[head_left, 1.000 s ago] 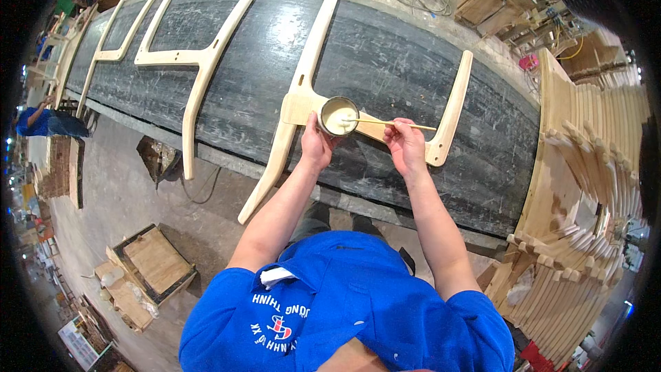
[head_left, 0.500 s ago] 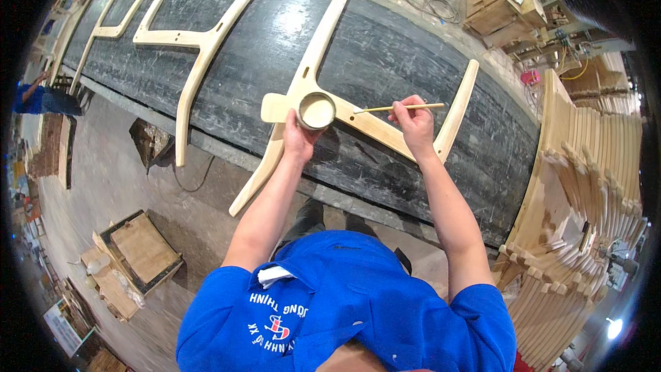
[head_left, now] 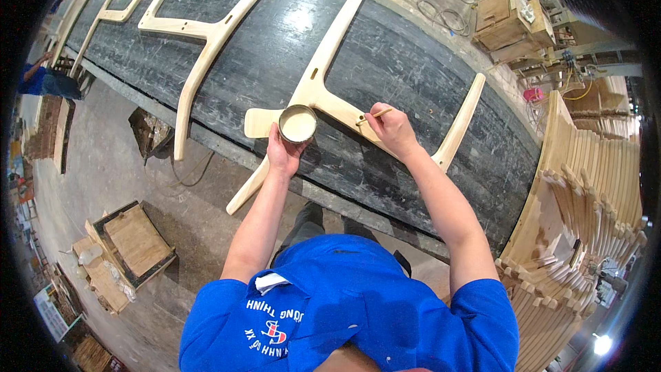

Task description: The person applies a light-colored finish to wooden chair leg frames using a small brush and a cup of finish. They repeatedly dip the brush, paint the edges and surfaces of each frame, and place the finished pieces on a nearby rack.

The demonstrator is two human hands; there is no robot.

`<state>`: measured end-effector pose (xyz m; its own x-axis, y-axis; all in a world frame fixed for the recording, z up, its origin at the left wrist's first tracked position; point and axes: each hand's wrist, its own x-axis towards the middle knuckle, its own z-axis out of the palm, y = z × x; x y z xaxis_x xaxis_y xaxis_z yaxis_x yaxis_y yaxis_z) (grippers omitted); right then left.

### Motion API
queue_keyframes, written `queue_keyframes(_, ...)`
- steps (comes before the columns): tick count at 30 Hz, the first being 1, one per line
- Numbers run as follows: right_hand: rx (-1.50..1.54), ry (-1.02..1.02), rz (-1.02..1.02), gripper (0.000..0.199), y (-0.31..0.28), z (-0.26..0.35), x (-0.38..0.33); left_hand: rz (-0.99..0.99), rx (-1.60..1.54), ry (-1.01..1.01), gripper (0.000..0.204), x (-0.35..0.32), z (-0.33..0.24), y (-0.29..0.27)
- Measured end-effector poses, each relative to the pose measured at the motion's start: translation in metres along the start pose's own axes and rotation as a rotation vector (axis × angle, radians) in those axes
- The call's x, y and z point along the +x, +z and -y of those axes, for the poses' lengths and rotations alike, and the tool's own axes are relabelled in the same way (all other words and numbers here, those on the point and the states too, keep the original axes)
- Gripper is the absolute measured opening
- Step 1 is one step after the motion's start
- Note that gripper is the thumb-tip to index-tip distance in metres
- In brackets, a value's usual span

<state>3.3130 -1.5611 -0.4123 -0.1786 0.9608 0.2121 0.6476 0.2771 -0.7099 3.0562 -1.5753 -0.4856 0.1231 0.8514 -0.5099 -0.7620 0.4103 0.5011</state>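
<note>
Gripping a small round tin [head_left: 297, 124] of pale, creamy paste from below, the person's left hand [head_left: 282, 155] has its fingers wrapped up around the tin's wall, holding it level just above the near end of a branched wooden frame piece [head_left: 323, 89]. The right hand [head_left: 391, 127] is closed in a pinch around a thin wooden stick [head_left: 372, 116], whose tip points toward the tin and lies over the frame's middle joint. The frame piece rests flat on a long dark table [head_left: 413, 62], with its lower leg jutting past the table's near edge. It looks like solid light-coloured timber, stiff and smooth-sanded, likely moderate in weight and awkward because of its long spread arms; the thick junction where the arms meet seems the surest place to grasp it, since lifting by a slender tip would probably let it swing. The tin appears light and rigid, but its open top means it should stay upright; a grip round the side wall, as now, suits it. The stick is slim and probably easy to snap if pressed hard. A similar wooden frame [head_left: 200, 34] lies further left on the same table. Stacked curved wooden parts [head_left: 585, 186] stand at the right, and a low wooden box [head_left: 134, 241] sits on the floor.
</note>
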Motion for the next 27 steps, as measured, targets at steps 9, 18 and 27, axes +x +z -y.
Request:
queue_keyframes(9,0.128,0.164,-0.052,0.017,-0.022,0.0,0.003,-0.004,-0.008,-0.012,0.051,0.001,0.008,-0.003)
queue_keyframes(18,-0.028,-0.024,-0.007,0.013,-0.004,-0.013,0.006,-0.002,0.0,-0.025,0.05,-0.006,0.02,0.001)
queue_keyframes(27,-0.016,-0.269,0.404,0.011,-0.044,-0.01,0.01,-0.012,-0.001,-0.011,0.05,-0.014,0.024,-0.008)
